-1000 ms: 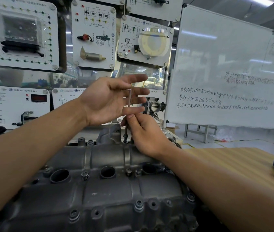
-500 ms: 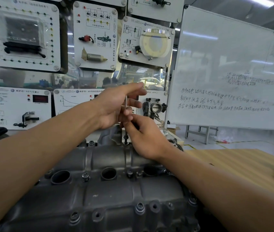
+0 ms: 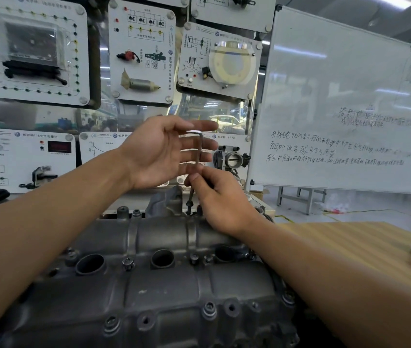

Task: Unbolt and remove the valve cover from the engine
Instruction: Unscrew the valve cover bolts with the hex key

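Pinching the key [image 3: 200, 151] low with the right hand [image 3: 222, 197] to steady it upright in a bolt [image 3: 189, 204] at the far edge of the cover [image 3: 164, 292], not yet lifted, and holding the left hand [image 3: 159, 151] flat-fingered at its bend, probably for spinning.

White training panels [image 3: 31, 49] hang from 9 to 12 o'clock, handwritten whiteboard [image 3: 337, 91] at 2 o'clock, wooden bench [image 3: 350, 249] at 4 o'clock, grey floor [image 3: 367, 217] beyond, ceiling light [image 3: 395, 1] at 1 o'clock
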Tool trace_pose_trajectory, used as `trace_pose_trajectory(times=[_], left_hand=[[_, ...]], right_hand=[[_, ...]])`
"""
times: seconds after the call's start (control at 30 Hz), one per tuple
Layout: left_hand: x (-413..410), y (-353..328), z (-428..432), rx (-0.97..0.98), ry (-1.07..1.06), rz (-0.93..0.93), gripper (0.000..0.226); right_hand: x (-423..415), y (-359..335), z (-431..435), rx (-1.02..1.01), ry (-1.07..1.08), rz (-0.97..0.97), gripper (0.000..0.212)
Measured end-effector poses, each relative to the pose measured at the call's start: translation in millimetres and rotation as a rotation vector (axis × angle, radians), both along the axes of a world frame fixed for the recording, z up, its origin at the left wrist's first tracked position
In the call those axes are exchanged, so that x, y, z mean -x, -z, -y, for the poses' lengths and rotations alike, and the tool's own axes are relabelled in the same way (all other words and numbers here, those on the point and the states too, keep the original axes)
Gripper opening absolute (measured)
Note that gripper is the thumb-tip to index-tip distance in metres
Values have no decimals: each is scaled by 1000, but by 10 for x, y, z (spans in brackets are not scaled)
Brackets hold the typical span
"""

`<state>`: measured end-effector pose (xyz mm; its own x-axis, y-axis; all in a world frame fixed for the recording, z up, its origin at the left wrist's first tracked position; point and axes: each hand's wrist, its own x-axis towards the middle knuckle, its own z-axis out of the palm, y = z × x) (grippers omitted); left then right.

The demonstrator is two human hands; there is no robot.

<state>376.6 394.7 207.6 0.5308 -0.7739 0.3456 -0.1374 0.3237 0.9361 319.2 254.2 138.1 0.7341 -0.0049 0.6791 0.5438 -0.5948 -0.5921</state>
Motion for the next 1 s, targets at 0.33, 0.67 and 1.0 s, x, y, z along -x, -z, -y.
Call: trace_pose_trajectory(times=[0.33,0.67,1.0], left_hand=[[62,36,210,-44,-456,179,31],[51,-1,137,65,-348,-37,32],[41,62,100,21,-76,170,37]], right_hand=[[-13,38,-14,85,-18,39,26],[3,10,-6,102,30,36,30],[-22,20,7,39,18,47,33]])
